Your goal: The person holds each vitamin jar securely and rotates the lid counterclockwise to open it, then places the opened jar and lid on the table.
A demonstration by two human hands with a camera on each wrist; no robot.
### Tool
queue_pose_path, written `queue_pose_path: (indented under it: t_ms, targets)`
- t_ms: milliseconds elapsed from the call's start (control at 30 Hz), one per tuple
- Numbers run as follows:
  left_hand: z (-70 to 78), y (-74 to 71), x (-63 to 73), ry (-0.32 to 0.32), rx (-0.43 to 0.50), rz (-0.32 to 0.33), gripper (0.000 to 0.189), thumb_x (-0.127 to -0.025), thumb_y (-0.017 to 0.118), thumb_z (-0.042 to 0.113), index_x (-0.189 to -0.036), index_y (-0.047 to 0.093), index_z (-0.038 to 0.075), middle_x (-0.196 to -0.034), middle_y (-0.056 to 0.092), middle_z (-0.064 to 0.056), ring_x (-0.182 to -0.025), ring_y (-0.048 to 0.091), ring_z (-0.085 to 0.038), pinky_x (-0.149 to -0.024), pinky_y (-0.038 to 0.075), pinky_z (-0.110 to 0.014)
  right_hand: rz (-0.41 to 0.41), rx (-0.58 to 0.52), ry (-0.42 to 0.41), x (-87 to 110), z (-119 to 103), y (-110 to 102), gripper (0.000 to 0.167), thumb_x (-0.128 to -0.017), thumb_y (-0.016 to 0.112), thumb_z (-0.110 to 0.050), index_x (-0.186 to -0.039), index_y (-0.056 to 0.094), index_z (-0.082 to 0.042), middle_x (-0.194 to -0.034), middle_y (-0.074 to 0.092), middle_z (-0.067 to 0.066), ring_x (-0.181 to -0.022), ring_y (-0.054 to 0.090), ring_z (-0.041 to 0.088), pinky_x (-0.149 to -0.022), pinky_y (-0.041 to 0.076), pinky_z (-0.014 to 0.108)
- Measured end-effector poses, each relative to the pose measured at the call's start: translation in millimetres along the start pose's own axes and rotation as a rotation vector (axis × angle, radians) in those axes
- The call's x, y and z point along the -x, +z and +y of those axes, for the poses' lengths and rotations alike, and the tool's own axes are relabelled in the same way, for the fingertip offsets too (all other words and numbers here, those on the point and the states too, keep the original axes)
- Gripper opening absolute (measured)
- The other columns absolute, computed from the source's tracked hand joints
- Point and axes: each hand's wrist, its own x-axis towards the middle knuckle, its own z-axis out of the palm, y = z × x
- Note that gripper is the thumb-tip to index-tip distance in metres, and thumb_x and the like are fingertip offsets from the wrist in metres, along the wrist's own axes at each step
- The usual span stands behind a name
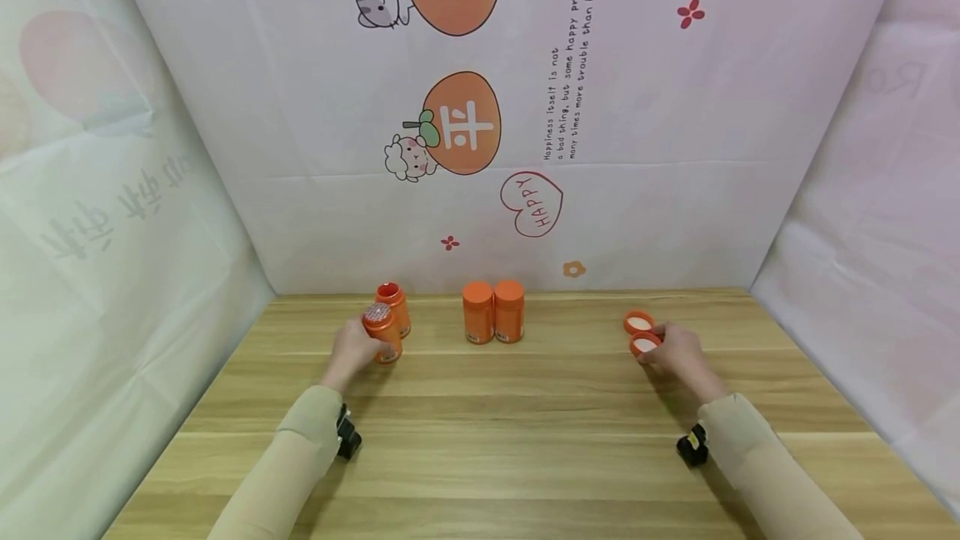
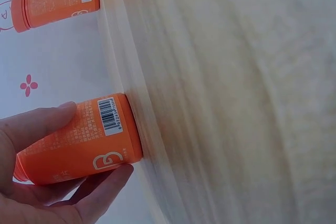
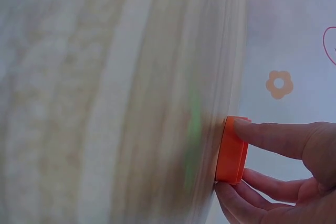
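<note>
One held jar [image 1: 388,335] shows its silvery top [image 1: 377,312] only in head view.

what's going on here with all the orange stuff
A person's left hand grips an uncapped orange cylindrical bottle with a greyish, textured top, in front of a second uncapped orange bottle. The right hand pinches the nearer of two round orange lids with white insides; the farther lid lies just behind it. Between the hands, two lidded orange bottles stand side by side on the wood-grain table.
</note>
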Motion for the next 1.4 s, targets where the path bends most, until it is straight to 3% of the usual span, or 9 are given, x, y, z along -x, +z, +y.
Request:
queue_pose_path:
  t_ms: [700,1033,1400]
  targets:
    - [-1.9,-0.2,2.6,0.024,0.007,0.003,0.07,-0.071,0.077,0.012,-0.129,0.045,-0.012,-0.123,0.055,-0.031,-0.113,0.054,-0.043,-0.097,0.043,-0.052,0.007,0.003,-0.019,3.1,-2,-3,0.057,-0.073,0.075,-0.005,-0.121,0.05,0.015,-0.115,0.056,0.035,-0.102,0.054,0.045,-0.085,0.046,0.052]
    - [-0.3,-4.2,13.7,0.03,0.043,0.002,0.075,-0.072,0.079,0.015,-0.131,0.042,-0.011,-0.125,0.053,-0.032,-0.113,0.054,-0.043,-0.095,0.044,-0.051,0.001,0.0,-0.027,7.8,3,-8,0.062,-0.073,0.073,-0.007,-0.122,0.046,0.019,-0.112,0.055,0.036,-0.1,0.054,0.044,-0.085,0.045,0.051]
    - [0.3,-8.6,25.4,0.016,0.041,-0.001,0.067,-0.077,0.075,0.016,-0.13,0.044,-0.01,-0.122,0.054,-0.031,-0.11,0.055,-0.042,-0.091,0.046,-0.052,-0.048,0.019,-0.01,17.6,4,-13,0.071,-0.076,0.074,-0.013,-0.126,0.039,0.023,-0.113,0.053,0.038,-0.101,0.054,0.046,-0.084,0.047,0.052]
